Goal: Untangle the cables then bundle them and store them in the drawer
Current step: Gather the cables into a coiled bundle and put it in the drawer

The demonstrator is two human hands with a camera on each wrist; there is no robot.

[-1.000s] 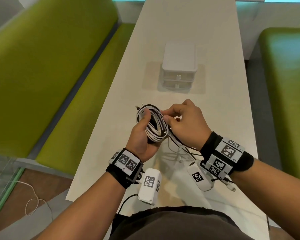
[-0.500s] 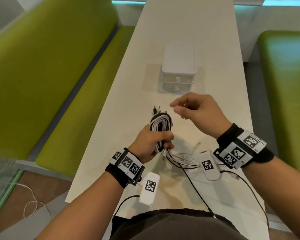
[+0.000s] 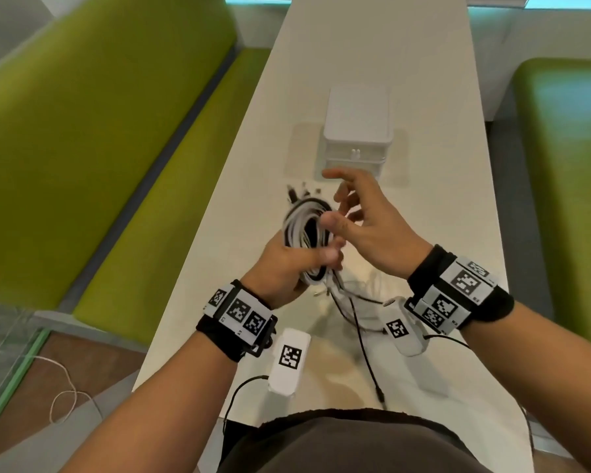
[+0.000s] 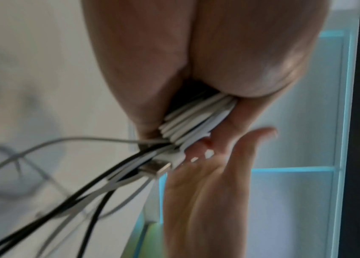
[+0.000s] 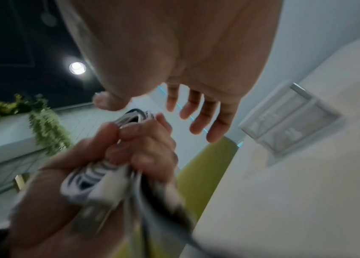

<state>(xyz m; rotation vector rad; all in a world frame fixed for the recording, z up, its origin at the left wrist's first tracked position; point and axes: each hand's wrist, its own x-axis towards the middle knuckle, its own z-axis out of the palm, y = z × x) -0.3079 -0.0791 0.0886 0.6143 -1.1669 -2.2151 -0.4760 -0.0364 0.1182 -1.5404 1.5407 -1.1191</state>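
My left hand [image 3: 289, 268] grips a coil of white and black cables [image 3: 304, 223] above the near part of the white table [image 3: 440, 206]; the white loops [image 4: 194, 120] show squeezed between fingers and palm. Loose cable ends [image 3: 352, 302] trail from the coil down onto the table, one with a metal plug [image 4: 156, 168]. My right hand [image 3: 365, 216] hovers just right of the coil with fingers [image 5: 199, 115] spread and holding nothing. A small white drawer unit [image 3: 357, 131] stands farther along the table with its drawers closed [image 5: 285, 118].
Green benches run along both sides of the table, one on the left [image 3: 116, 165] and one on the right [image 3: 567, 165]. A thin black cable [image 3: 365, 353] crosses the near table toward my body. The table's left edge [image 3: 198, 254] lies close to my left hand.
My right hand let go of the coil, lifted away, then came back beside it with fingers spread. The left hand kept its grip and shifted the coil slightly.
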